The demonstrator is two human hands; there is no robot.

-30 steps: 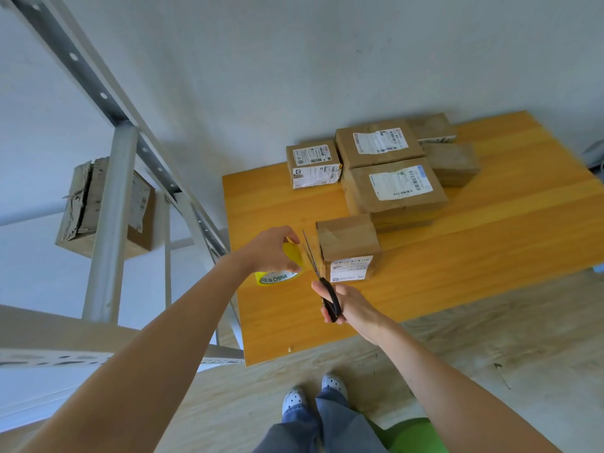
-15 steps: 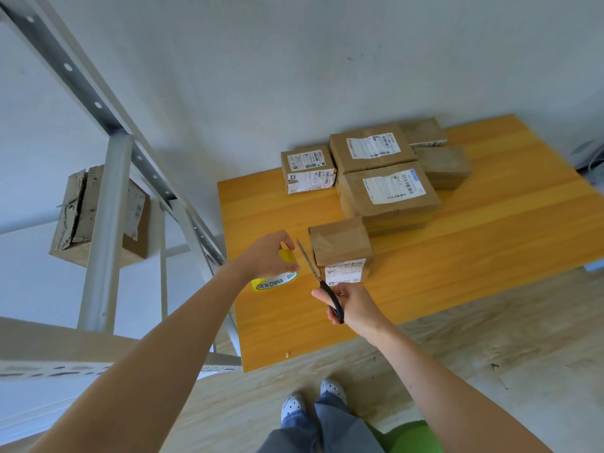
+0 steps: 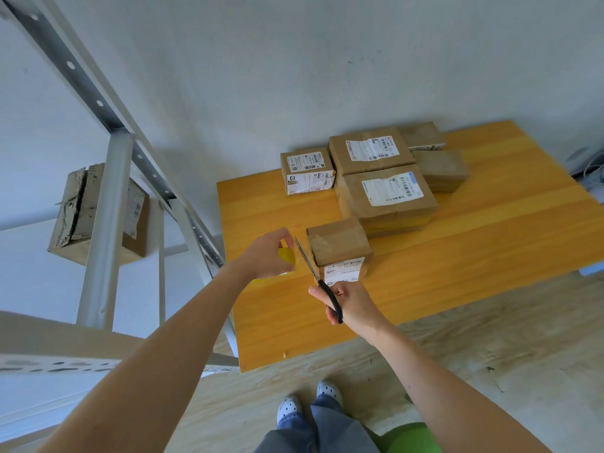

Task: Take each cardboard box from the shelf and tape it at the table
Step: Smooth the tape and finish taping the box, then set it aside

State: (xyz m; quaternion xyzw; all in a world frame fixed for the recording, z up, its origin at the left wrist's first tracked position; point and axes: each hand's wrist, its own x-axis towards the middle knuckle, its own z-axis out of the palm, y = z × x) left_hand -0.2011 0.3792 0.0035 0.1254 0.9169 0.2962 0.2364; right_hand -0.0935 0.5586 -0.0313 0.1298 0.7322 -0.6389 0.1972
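A small cardboard box (image 3: 338,246) with a white label stands near the front left of the yellow wooden table (image 3: 474,256). My left hand (image 3: 268,256) grips a yellow tape roll (image 3: 287,255) just left of the box. My right hand (image 3: 353,304) holds black-handled scissors (image 3: 318,279), blades pointing up between the roll and the box. One torn cardboard box (image 3: 98,214) sits on the grey metal shelf (image 3: 104,223) at the left.
Several taped boxes (image 3: 385,191) are stacked at the back of the table against the white wall. The shelf's slanted rail (image 3: 81,80) and a lower shelf board (image 3: 49,351) fill the left side. My shoes (image 3: 307,400) stand on the wooden floor.
My left hand has closed further over the tape roll, hiding its printed core. The scissors and the box stay in about the same place; the view shifted slightly.
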